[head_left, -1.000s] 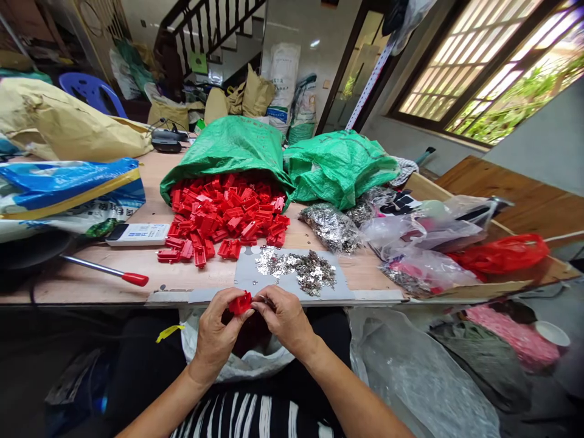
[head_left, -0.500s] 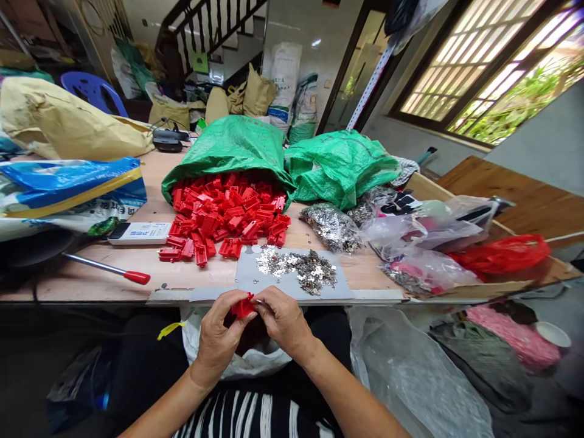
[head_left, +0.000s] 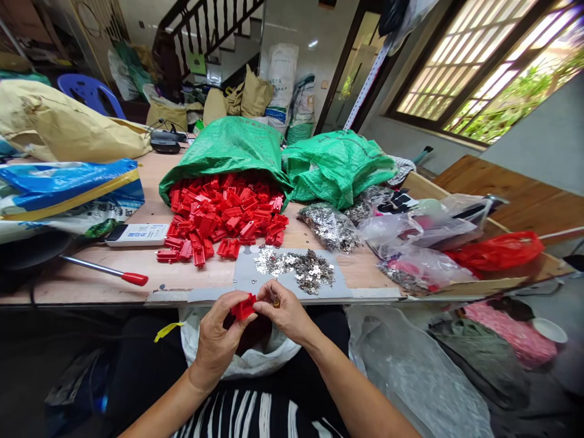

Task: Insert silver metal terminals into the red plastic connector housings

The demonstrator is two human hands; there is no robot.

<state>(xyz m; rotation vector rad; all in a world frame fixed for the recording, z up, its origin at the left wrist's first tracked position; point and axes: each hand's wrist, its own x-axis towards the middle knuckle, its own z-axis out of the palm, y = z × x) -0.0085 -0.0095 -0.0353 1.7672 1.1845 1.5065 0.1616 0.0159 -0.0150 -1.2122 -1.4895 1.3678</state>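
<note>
My left hand pinches a small red plastic part just below the table's front edge. My right hand is closed against the same part from the right, its fingertips pinched together on it; anything small between them is hidden. Behind the hands, a heap of small shiny metal pieces lies on a grey sheet. Farther back, a pile of red plastic parts spills out of a green sack.
The wooden table carries a second green sack, clear bags of metal pieces, a red bag, a remote and a red-tipped rod. A white bag hangs open at my lap.
The hands stay at the same spot with the red part between them. The right hand's fingers have shifted slightly on it, and the part has turned a little.
</note>
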